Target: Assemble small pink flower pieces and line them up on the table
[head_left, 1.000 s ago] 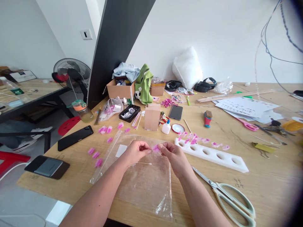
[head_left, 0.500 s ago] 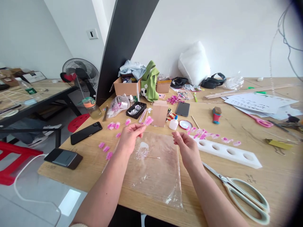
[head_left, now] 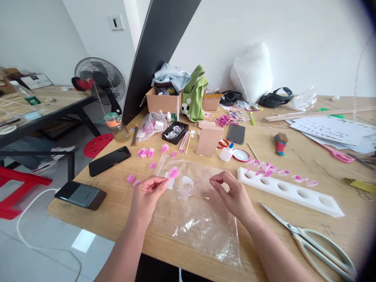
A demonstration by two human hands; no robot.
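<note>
Pinched in the fingertips of my left hand (head_left: 152, 192) is a small pink petal piece (head_left: 173, 172), above the left part of a clear plastic sheet (head_left: 202, 231). My right hand (head_left: 230, 192) hovers over the sheet's right side, thumb and fingers together; whether anything small is between them is hidden. Between the hands, a white patch of glue (head_left: 187, 181) and a cotton swab (head_left: 200, 197) lie on the sheet. More pink pieces (head_left: 146, 152) are scattered to the left. Pink petals (head_left: 267, 169) lie in a row along a white foam strip with holes (head_left: 302, 193).
Large scissors (head_left: 317, 243) lie at the right front. A glue bottle (head_left: 226, 152), a round lid (head_left: 241, 155) and an upright cardboard piece (head_left: 209, 140) stand behind the sheet. A black phone (head_left: 109, 161) and a power bank (head_left: 80, 194) are at the left.
The view has shifted, so the table things appear further right. My left hand has moved lower and toward me with the pink piece. My right hand's fingers have come closer together.
</note>
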